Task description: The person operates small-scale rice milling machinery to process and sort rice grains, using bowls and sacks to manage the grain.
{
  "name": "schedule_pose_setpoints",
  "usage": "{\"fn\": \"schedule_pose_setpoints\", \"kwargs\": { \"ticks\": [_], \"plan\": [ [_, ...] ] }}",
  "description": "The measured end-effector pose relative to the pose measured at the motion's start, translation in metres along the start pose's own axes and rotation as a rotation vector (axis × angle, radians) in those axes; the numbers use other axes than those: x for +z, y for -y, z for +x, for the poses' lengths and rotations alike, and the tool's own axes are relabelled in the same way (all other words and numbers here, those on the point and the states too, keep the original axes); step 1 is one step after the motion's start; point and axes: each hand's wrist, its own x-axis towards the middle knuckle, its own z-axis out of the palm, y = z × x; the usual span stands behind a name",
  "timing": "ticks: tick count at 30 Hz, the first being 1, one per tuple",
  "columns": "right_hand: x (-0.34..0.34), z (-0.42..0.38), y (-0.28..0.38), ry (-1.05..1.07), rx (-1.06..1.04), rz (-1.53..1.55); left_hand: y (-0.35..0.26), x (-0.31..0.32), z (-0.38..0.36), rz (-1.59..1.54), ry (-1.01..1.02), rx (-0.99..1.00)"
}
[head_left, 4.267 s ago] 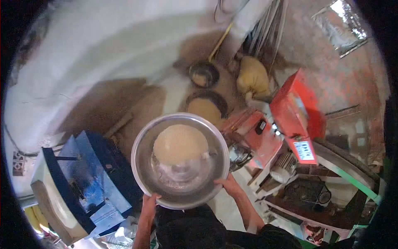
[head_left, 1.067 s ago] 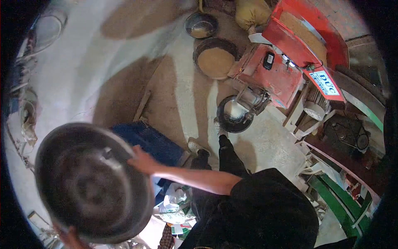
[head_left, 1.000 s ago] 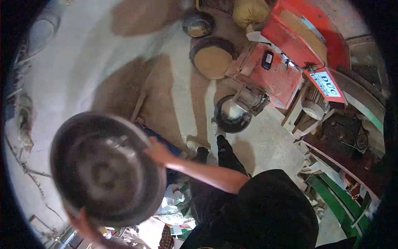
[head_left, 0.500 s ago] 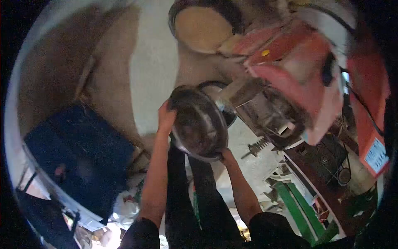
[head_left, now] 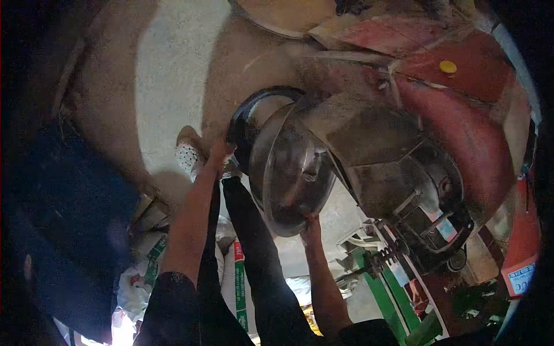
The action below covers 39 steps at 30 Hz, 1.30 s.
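My right hand [head_left: 311, 225] grips the lower rim of a dark, shiny basin [head_left: 294, 179], which is tilted on its side beneath the machine's outlet. My left hand [head_left: 221, 154] is closed at the left edge of a second black basin [head_left: 241, 130]. That basin sits partly behind the first, and a pale area shows inside its rim. The left fingertips are partly lost against the dark rim. A dusty dark metal housing [head_left: 369, 132] of the machine overhangs both basins on the right.
The red machine body [head_left: 456, 127] with a yellow cap fills the upper right. A coil spring and shaft [head_left: 385, 254] stick out below. Green beams [head_left: 381, 294] lie lower right. A dark blue sheet [head_left: 69, 230] is at left. A spotted shoe [head_left: 187, 155] and printed sacks [head_left: 239, 282] are near my legs.
The dark basin has moved right, under the machine housing. My left hand has left its rim and is now at the black basin behind it. The view has shifted toward the machine.
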Motion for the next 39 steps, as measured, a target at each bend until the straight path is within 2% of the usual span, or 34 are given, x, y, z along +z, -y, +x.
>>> {"fn": "schedule_pose_setpoints", "kwargs": {
  "ticks": [2, 4, 5, 7, 8, 10, 11, 13, 15, 17, 18, 20, 21, 23, 24, 26, 28, 29, 30, 32, 34, 35, 37, 38, 39],
  "plan": [
    [0.000, -0.002, 0.000, 0.006, -0.007, 0.006, -0.026, -0.021, 0.001, 0.016, 0.159, 0.045],
    [0.003, -0.007, 0.002, 0.046, 0.030, 0.042, -0.103, -0.068, -0.002, -0.462, 0.468, -0.549],
    [0.013, -0.011, 0.005, 0.061, 0.027, 0.046, -0.112, -0.084, -0.002, -0.457, 0.456, -0.541],
    [0.030, -0.020, 0.009, 0.090, -0.033, 0.051, -0.125, -0.109, -0.004, -0.394, 0.270, -0.414],
    [0.031, -0.022, 0.011, 0.097, -0.038, 0.050, -0.115, -0.119, 0.000, -0.394, 0.264, -0.407],
    [0.030, -0.022, 0.008, 0.030, 0.015, 0.052, -0.072, -0.147, 0.008, -0.238, 0.376, -0.399],
    [0.030, -0.019, 0.005, 0.033, 0.017, 0.058, -0.071, -0.163, 0.002, -0.231, 0.374, -0.400],
    [0.030, -0.007, -0.003, 0.081, -0.042, 0.084, -0.071, -0.198, -0.019, -0.183, 0.204, -0.369],
    [0.029, 0.005, -0.013, 0.086, -0.032, 0.090, -0.079, -0.235, -0.044, -0.290, 0.170, -0.494],
    [0.028, 0.018, -0.026, 0.078, -0.025, 0.093, -0.055, -0.254, -0.066, -0.374, -0.021, -0.656],
    [0.030, 0.028, -0.034, 0.005, -0.036, 0.132, -0.045, -0.257, -0.076, -0.369, -0.017, -0.658],
    [0.031, 0.047, -0.048, -0.076, -0.045, 0.175, -0.024, -0.260, -0.096, -0.508, -0.294, -0.891],
    [0.031, 0.057, -0.055, -0.047, -0.098, 0.148, -0.013, -0.260, -0.103, -0.503, -0.294, -0.895],
    [0.031, 0.076, -0.069, -0.018, -0.149, 0.118, 0.016, -0.249, -0.111, -0.843, -0.286, -0.786],
    [0.031, 0.084, -0.076, -0.047, -0.157, 0.132, 0.027, -0.240, -0.112, -0.843, -0.286, -0.789],
    [0.027, 0.102, -0.087, -0.079, -0.164, 0.143, 0.033, -0.220, -0.113, -1.207, -0.308, -0.572],
    [0.023, 0.118, -0.095, -0.330, 0.103, 0.021, 0.030, -0.206, -0.107, -1.318, -0.292, -0.594],
    [0.002, 0.141, -0.108, -0.333, 0.103, 0.024, 0.024, -0.200, -0.100, -1.427, -0.272, -0.611],
    [-0.034, 0.174, -0.125, -0.010, 0.109, -0.710, 0.015, -0.194, -0.093, -1.537, -0.252, -0.626],
    [-0.018, 0.168, -0.111, 0.349, 0.088, -1.431, -0.009, -0.185, -0.082, -1.759, -0.211, -0.635],
    [0.020, 0.136, -0.081, -0.239, 0.388, -0.092, -0.052, -0.179, -0.078, -1.798, -0.249, -0.651],
    [0.030, 0.132, -0.071, -0.228, 0.377, -0.090, -0.066, -0.180, -0.077, -1.834, -0.294, -0.676],
    [0.051, 0.126, -0.047, -0.447, 0.475, -0.279, -0.080, -0.177, -0.090, -1.848, -0.310, -0.645],
    [0.053, 0.119, -0.043, -0.443, 0.462, -0.337, -0.101, -0.176, -0.103, -1.860, -0.343, -0.682],
    [0.049, 0.112, -0.044, -0.301, 0.304, -0.391, -0.122, -0.176, -0.116, -1.871, -0.377, -0.719]
  ]
}}
